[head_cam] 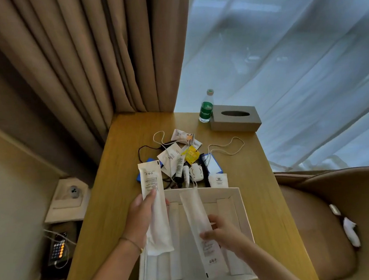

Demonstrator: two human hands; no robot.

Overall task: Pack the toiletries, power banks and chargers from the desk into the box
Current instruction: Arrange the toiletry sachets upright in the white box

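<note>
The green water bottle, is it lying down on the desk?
No, the green water bottle stands upright at the far end of the desk, right beside the grey tissue box.

Box (235, 192) near edge cut by frame bottom; blue power bank (141, 176) mostly buried (under sachets); packet print unreadable.

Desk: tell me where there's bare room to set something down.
Bare wood runs along the desk's left edge, between the curtain and the pile of toiletries; more lies right of the white box, below the tissue box. The middle is crowded.
</note>
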